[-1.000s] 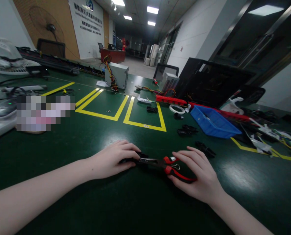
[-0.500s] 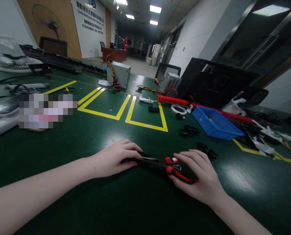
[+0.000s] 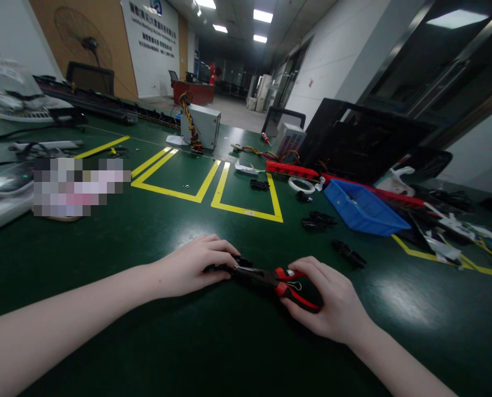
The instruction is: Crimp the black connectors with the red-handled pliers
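Observation:
My right hand (image 3: 332,302) is wrapped around the red and black handles of long-nose pliers (image 3: 284,288). The handles are spread a little, with a wire spring showing between them. Leftwards, the jaws reach to the fingertips of my left hand (image 3: 202,266). That hand is closed over a small black part (image 3: 244,261) low over the green table. Mostly covered by the fingers, the part cannot be made out in kind. Whether the jaw tips grip it is hidden too.
A blue tray (image 3: 359,207) stands right of centre, near bundled black pieces (image 3: 348,253). Yellow tape outlines (image 3: 248,212) mark the green table (image 3: 179,342). Farther back are a metal power supply box (image 3: 204,127), a white ring (image 3: 301,184) and a black panel (image 3: 361,138).
The pliers and my right hand have shifted slightly left, toward my left hand, and the handles look slightly closer together. My left hand has barely moved.

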{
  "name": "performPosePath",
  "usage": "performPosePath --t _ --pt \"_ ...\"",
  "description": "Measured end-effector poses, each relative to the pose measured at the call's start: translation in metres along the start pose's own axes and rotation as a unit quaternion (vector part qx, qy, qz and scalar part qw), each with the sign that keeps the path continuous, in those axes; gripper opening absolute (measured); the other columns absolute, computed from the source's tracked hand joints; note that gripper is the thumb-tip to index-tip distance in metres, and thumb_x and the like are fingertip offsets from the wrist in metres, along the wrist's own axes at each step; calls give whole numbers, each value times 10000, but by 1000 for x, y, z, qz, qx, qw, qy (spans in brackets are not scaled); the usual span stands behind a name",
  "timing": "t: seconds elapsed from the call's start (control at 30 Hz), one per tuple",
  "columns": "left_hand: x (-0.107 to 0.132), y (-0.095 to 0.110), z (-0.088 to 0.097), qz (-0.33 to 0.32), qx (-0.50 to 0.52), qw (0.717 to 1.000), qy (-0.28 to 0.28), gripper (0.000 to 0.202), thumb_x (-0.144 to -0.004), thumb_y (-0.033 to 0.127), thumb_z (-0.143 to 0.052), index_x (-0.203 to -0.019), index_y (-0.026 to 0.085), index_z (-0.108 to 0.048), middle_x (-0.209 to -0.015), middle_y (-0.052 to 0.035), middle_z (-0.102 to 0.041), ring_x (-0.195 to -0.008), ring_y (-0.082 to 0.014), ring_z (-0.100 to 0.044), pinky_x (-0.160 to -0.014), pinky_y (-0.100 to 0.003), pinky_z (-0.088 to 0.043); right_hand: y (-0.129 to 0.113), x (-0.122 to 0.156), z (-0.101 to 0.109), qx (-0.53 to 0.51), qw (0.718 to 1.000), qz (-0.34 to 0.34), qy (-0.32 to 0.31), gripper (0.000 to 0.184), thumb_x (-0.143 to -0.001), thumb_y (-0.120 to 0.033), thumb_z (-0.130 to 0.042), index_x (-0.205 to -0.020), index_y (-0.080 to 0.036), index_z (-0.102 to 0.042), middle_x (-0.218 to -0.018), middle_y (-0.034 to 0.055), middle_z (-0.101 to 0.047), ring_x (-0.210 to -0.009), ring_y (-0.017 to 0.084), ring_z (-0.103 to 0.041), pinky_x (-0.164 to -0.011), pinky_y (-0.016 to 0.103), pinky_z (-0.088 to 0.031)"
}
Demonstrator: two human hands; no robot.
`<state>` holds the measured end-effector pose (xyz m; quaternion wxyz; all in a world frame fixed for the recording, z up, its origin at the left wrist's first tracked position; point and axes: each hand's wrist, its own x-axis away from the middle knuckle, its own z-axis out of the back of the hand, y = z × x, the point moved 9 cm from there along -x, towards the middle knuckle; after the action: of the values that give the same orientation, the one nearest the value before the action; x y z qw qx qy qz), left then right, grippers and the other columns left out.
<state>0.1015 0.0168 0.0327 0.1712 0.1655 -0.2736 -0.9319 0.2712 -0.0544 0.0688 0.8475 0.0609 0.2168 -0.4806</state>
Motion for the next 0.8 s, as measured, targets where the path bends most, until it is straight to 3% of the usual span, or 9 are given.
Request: performPosePath --t 0.3,0.8 --pt "0 1 -1 -1 -6 1000 -16 259 -940 171 -599 -1175 266 -655 -1317 -31 -601 -1146 -235 -538 -940 -384 -461 4 1 5 -4 999 34 -1 355 -803 -360 -653 -1096 -183 -557 -939 84 -703 -791 201 -689 -679 317 -565" --pt "0 1 1 -14 8 1000 7 231 -931 174 -609 -1144 240 -668 -1276 -60 -627 -1099 -234 -563 -916 -379 -465 2 1 -4 6 1000 11 -12 381 -814 -393 -631 -1122 -181 -558 -952 89 -697 -780 204 -673 -663 316 -539"
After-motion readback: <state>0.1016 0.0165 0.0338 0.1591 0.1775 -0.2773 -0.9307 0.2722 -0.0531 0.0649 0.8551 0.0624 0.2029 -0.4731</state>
